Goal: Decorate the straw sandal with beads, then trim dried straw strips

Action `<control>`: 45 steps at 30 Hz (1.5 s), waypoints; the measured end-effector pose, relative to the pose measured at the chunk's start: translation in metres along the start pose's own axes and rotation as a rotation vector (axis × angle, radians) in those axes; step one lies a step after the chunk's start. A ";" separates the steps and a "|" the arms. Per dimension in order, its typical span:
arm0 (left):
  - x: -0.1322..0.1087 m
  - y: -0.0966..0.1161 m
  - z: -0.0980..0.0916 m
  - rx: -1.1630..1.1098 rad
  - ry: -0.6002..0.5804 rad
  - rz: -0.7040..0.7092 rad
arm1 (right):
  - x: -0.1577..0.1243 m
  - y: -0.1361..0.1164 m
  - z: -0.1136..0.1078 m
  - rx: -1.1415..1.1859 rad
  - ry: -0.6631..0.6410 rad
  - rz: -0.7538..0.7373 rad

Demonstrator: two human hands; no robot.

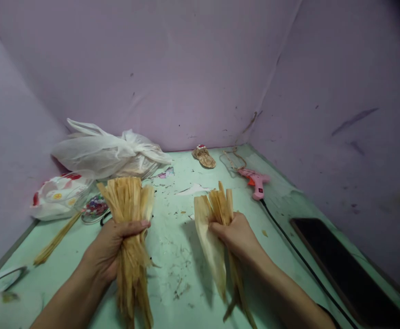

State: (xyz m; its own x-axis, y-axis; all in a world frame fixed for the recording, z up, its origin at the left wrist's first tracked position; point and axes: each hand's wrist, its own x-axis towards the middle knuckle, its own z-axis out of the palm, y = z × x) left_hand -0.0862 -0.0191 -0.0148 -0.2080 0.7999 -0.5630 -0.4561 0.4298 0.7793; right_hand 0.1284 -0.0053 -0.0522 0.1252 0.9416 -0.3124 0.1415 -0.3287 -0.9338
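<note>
My left hand (112, 246) is closed around a thick bundle of dried corn husks (129, 201), held upright above the table with its frayed ends hanging down. In my right hand (239, 235) is a smaller bunch of husk strips (220, 205), pinched under the thumb. One wide, pale husk (208, 246) in that bunch sticks out on its left side. The two bundles are apart, with the green tabletop (172, 228) between them. The fingers of both hands are partly hidden behind the husks.
At the back left lie a knotted white plastic bag (107, 151), a red-and-white package (59, 196) and a container of colourful beads (95, 205). A thin husk bundle (57, 240) lies left. A small woven slipper (205, 156), pink glue gun (255, 180) with black cord (289, 242) and dark phone (340, 265) lie further right.
</note>
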 end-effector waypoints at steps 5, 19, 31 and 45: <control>-0.013 -0.035 0.015 -0.039 -0.309 -0.091 | -0.021 0.005 0.021 0.142 -0.234 0.069; -0.014 -0.064 0.017 -0.003 -0.315 -0.043 | -0.035 0.010 0.035 0.394 -0.363 0.098; -0.013 -0.069 0.014 0.035 -0.351 -0.043 | -0.030 0.015 0.039 0.161 -0.182 0.029; -0.008 -0.048 0.008 0.076 -0.226 -0.040 | 0.003 -0.018 -0.025 0.643 -0.005 0.101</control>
State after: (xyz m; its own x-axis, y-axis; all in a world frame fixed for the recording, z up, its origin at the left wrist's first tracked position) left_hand -0.0561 -0.0428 -0.0458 0.0118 0.8512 -0.5247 -0.3923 0.4866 0.7806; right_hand 0.1505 0.0015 -0.0317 0.1026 0.9091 -0.4037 -0.4872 -0.3079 -0.8172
